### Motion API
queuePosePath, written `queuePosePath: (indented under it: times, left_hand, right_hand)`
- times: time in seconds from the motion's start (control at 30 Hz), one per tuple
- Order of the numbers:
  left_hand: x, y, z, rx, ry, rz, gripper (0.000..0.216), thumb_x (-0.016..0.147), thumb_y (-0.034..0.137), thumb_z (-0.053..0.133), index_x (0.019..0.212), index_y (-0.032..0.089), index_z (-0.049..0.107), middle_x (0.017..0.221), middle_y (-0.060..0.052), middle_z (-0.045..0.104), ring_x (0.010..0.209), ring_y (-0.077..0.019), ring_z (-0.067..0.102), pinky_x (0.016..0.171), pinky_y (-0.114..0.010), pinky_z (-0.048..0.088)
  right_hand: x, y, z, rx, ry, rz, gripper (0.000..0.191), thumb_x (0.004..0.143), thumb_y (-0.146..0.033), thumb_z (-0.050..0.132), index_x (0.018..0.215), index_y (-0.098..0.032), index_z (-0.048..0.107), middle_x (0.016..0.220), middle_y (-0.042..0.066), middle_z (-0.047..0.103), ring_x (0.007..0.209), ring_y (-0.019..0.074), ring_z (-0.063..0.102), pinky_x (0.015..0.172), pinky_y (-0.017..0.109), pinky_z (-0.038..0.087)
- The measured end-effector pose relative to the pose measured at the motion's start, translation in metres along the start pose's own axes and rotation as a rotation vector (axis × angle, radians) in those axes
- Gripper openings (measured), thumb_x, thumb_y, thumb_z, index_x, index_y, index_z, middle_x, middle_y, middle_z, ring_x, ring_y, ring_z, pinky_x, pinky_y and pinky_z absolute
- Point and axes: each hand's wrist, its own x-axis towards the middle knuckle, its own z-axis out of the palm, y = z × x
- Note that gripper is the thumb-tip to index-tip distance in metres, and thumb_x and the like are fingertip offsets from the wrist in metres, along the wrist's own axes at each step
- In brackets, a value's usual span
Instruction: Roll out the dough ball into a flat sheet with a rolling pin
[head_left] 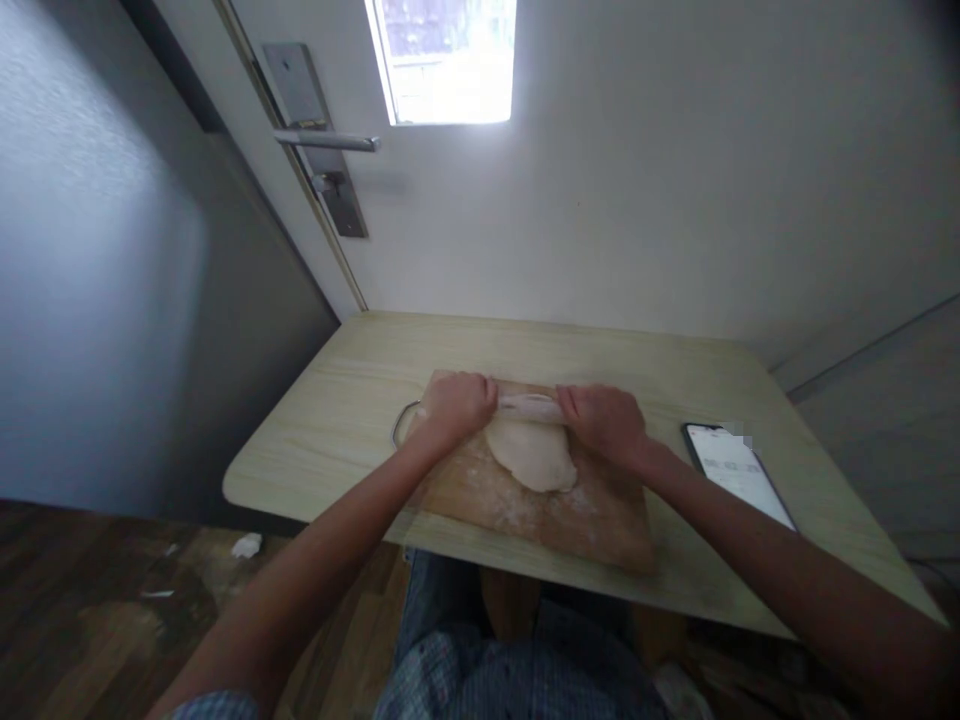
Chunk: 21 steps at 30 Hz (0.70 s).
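A flat, pale sheet of dough (531, 455) lies on a floured wooden board (600, 520) on the table. A thin rolling pin (529, 406) rests across the far edge of the dough. My left hand (459, 402) is closed over the pin's left end. At the right end, my right hand (604, 420) presses down on the pin with fingers curled. Only the pin's middle shows between the hands.
The light wooden table (337, 420) stands against a white wall. A phone (739, 470) with a lit screen lies to the right of the board. A metal handle (401, 420) sticks out at the board's left. A door with a lever handle (330, 140) is at the back left.
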Motion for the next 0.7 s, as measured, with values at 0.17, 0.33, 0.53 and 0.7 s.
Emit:
queuePosePath:
  times: [0.17,0.33,0.53,0.7]
  left_hand:
    - [-0.034,0.000,-0.008,-0.034,0.051,0.139,0.052,0.085,0.033,0.013,0.077,0.013,0.060,0.076,-0.011,0.061,0.071,-0.0209,0.056,0.064,-0.033,0.038]
    - [-0.058,-0.001,-0.017,-0.016,0.078,0.192,0.042,0.085,0.034,0.018,0.082,0.014,0.054,0.082,-0.010,0.058,0.079,-0.0208,0.052,0.071,-0.034,0.035]
    - [-0.069,-0.001,-0.013,0.000,0.085,0.195,0.038,0.084,0.039,0.020,0.085,0.015,0.049,0.087,-0.010,0.054,0.083,-0.0225,0.048,0.073,-0.036,0.033]
    - [-0.059,-0.002,-0.008,0.036,0.092,0.196,0.039,0.084,0.039,0.020,0.081,0.016,0.050,0.081,-0.009,0.055,0.077,-0.0221,0.049,0.068,-0.035,0.033]
  right_hand:
    - [-0.027,-0.010,0.001,0.023,0.141,-0.004,0.049,0.084,-0.036,0.014,0.078,-0.018,0.059,0.073,0.008,0.063,0.064,0.0187,0.054,0.055,0.028,0.027]
    - [-0.042,-0.010,0.003,0.061,0.170,-0.085,0.041,0.085,-0.033,0.018,0.084,-0.016,0.056,0.080,0.008,0.060,0.073,0.0176,0.052,0.066,0.028,0.028]
    - [-0.048,-0.006,0.011,0.071,0.188,-0.163,0.040,0.084,-0.037,0.021,0.094,-0.015,0.053,0.088,0.009,0.058,0.081,0.0188,0.049,0.068,0.028,0.028]
    - [-0.043,-0.004,0.014,0.061,0.179,-0.145,0.044,0.083,-0.041,0.019,0.089,-0.016,0.054,0.082,0.008,0.060,0.071,0.0180,0.051,0.056,0.027,0.027]
